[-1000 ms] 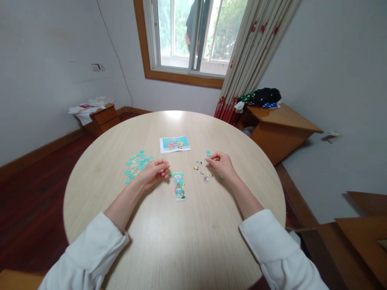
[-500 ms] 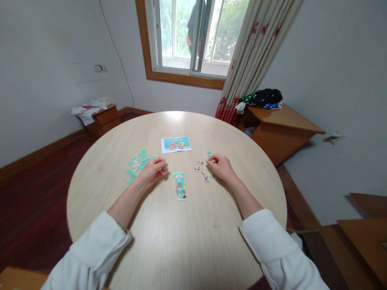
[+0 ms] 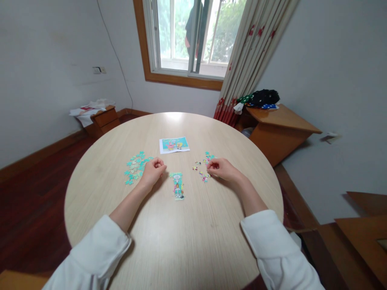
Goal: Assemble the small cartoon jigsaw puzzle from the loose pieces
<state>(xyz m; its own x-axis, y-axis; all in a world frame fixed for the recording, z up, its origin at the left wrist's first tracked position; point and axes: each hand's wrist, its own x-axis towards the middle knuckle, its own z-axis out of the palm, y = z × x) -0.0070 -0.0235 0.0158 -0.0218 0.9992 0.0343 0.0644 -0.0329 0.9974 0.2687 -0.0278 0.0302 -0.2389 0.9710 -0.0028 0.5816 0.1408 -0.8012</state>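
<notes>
Joined jigsaw pieces (image 3: 177,186) form a narrow upright strip with a cartoon figure, lying between my hands. My left hand (image 3: 153,169) rests on the table left of the strip, fingers curled together; whatever they may hold is hidden. Beside it spreads a heap of turquoise and pale green jigsaw pieces (image 3: 134,167), partly covered by the hand. My right hand (image 3: 222,168) is closed in a pinch among small multicoloured jigsaw pieces (image 3: 205,178) on the right. I cannot make out whether a piece is between those fingertips.
A printed cartoon picture (image 3: 174,145) lies flat beyond the strip on the round wooden table (image 3: 187,241). Behind the table stand a small cabinet with cloths (image 3: 104,117) at left and a tilted wooden desk with clothes (image 3: 281,121) at right, beside a curtain (image 3: 238,60).
My right hand has turned and lowered slightly towards the multicoloured pieces, uncovering some behind it. The left fingers have curled in a little more. The whole view has shifted slightly.
</notes>
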